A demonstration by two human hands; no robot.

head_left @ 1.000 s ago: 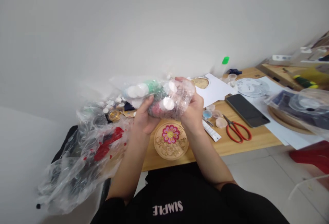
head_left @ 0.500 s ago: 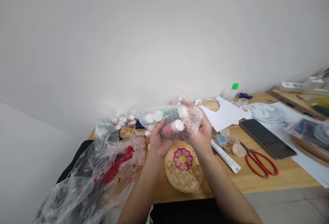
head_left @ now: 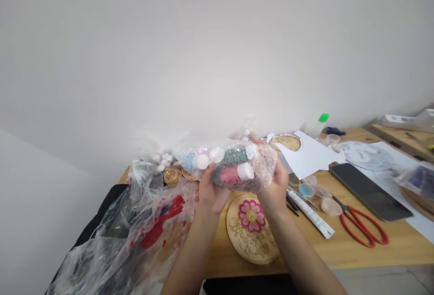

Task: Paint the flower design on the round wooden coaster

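Thing: transparent bubble-wrap bundle with white-capped coloured bottles, held above the pale wooden counter | Hands: left hand grips its lower edge near the middle, right hand clasps its right end | Axis: crosswise, left end reaching beyond the left hand; both equally near

Glossy, bumpy plastic bubble wrap.
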